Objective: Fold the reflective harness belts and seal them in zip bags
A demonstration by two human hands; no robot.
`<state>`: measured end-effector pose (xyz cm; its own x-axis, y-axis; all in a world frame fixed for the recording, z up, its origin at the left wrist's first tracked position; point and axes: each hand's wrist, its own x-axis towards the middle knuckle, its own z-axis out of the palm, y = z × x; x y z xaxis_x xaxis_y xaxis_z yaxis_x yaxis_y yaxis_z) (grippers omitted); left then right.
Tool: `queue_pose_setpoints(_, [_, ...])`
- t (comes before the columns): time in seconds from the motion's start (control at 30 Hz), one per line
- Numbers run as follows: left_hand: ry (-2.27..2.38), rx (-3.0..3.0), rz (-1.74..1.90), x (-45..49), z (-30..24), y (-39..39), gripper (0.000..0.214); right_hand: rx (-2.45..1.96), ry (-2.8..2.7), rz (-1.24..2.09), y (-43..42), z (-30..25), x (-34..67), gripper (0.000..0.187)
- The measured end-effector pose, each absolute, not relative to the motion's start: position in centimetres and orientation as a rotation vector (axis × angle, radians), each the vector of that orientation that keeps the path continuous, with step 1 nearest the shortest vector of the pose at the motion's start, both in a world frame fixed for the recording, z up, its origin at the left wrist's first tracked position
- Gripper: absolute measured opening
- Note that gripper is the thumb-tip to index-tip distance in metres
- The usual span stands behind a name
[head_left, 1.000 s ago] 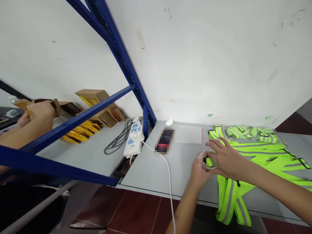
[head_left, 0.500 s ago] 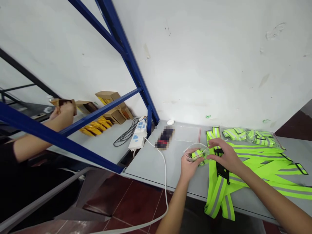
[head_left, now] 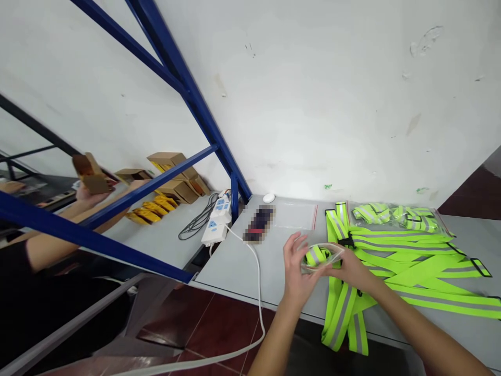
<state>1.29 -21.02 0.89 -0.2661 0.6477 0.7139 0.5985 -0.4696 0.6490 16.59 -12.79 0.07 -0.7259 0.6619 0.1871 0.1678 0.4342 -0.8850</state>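
Observation:
A small clear plastic bag (head_left: 332,253) is held between my two hands above the grey table. Inside it lies a rolled yellow-green reflective strap (head_left: 318,256). My left hand (head_left: 295,271) cups the bag from the left, fingers raised and curved round it, thumb beneath. On the right, my right hand (head_left: 354,269) pinches the bag's edge between thumb and fingers. Beside and under my right wrist, loose reflective straps (head_left: 415,271) with black buckles are spread, some hanging over the front edge. Behind them are filled bags of rolled straps (head_left: 399,215).
A flat clear zip bag (head_left: 295,216) and a pixelated dark object (head_left: 260,224) lie on the table. Left are a power strip (head_left: 217,219), a white cable (head_left: 259,282) and a blue rack post (head_left: 195,112). Beyond, a co-worker's hand holds a cardboard box (head_left: 92,175).
My right hand has moved from beside the bag's mouth to pinching its edge. My left hand's fingers have lifted and spread. The co-worker's box has turned, and the view has shifted slightly.

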Motion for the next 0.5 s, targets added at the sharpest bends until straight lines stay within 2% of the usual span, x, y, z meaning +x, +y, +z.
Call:
queue_pose_setpoints(0.1, [2.060,2.233,1.529,0.8,2.4,-22.3,0.031,-0.661,-2.150,1.205,-13.2,-0.8,15.9,0.038])
queue_pose_setpoints(0.2, [2.370,2.254,1.115,0.3,3.9,-23.6,0.034,-0.637,-2.121,1.153,-13.8,-1.3,15.4,0.036])
queue_pose_setpoints(0.33, [2.386,2.295,0.804,0.2,4.8,-24.6,0.026,-0.694,-2.122,1.189,-14.6,-1.8,15.0,0.044])
queue_pose_setpoints(0.5, [2.313,2.239,0.688,-0.5,4.6,-24.6,0.025,-0.662,-2.213,1.095,-14.8,-2.7,14.8,0.050])
